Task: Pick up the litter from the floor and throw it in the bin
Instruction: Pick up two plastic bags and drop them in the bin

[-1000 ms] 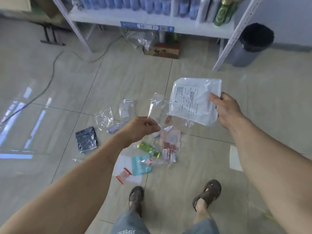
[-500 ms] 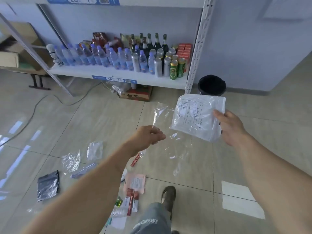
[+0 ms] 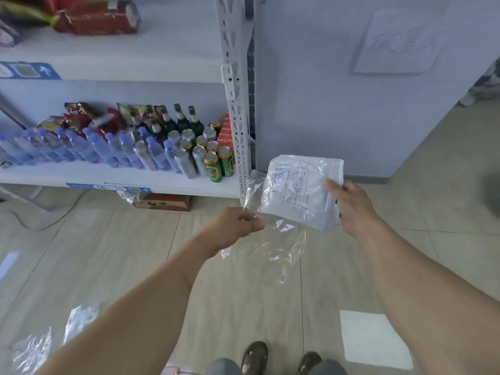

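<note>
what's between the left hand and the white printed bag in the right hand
In the head view, only the clear plastic film pinched in the left hand spans that gap, hanging beside and below the white printed bag held by the right hand; behind is floor.

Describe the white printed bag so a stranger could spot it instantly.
Start at the white shelf upright beside the cans. Just right of it, the right hand holds up a flat white bag. Unlike the clear film in the left hand, it is opaque with a printed text box.
</note>
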